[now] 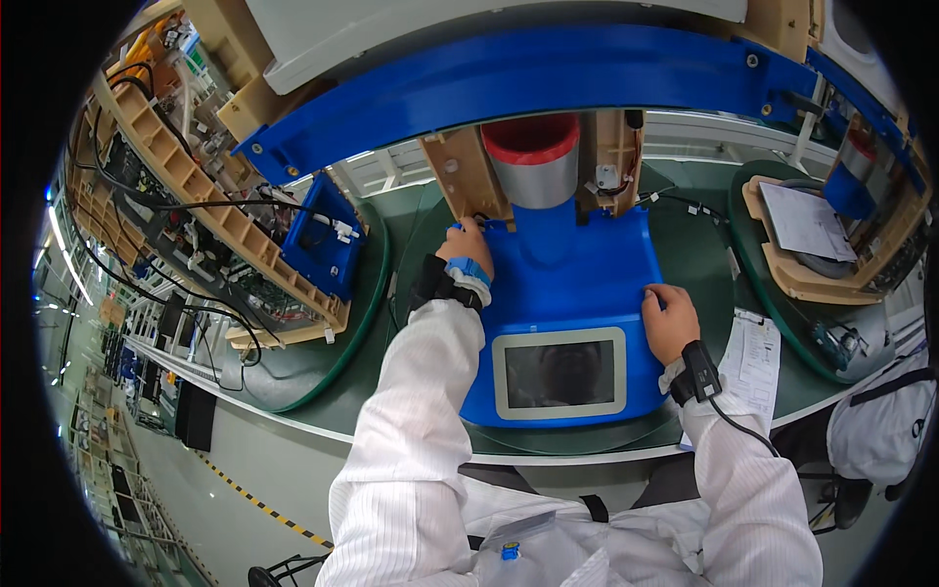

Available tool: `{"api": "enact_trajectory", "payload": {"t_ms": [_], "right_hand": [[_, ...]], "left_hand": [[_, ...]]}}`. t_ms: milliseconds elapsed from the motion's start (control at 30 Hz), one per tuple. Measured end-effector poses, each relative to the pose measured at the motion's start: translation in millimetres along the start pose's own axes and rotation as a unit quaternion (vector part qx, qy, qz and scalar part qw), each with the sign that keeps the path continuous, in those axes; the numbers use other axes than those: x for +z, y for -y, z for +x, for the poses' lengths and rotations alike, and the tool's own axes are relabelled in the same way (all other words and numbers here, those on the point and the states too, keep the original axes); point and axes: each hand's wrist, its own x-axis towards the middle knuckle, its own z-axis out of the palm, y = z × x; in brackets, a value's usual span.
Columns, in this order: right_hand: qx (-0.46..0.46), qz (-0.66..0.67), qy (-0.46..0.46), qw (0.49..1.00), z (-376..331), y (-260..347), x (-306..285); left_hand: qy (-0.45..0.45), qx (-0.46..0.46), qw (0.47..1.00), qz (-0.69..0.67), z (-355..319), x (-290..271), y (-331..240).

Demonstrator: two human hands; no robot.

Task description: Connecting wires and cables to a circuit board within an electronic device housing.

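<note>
A blue plastic housing with a dark, grey-framed screen at its near end lies in front of me. My left hand is closed on its far left edge, fingertips partly hidden. On the right edge, beside the upper corner of the screen, my right hand grips the housing with fingers curled and thumb on top. Behind the housing stands a silver cylinder with a red rim, between tan plastic uprights.
A long blue crossbeam spans overhead. Left stands a tan frame with circuit boards and black cables. Another tan assembly bearing papers sits at right. A clipboard with a sheet lies beside my right wrist on the green worktop.
</note>
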Motion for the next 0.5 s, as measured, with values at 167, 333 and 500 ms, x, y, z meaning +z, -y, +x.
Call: {"api": "enact_trajectory", "payload": {"t_ms": [167,333,500], "right_hand": [[-0.003,0.003,0.003,1.000,3.2,-2.5,-3.3],[-0.011,0.007,0.005,1.000,5.0,-1.8,0.8],[-0.014,0.011,-0.003,1.000,5.6,-5.9,-4.1]], "left_hand": [[0.041,0.068,0.997,0.003,22.5,-41.7,4.8],[0.257,0.092,0.955,-0.114,31.4,-53.2,33.4],[0.103,0.179,0.978,0.028,38.2,-50.3,22.1]]}}
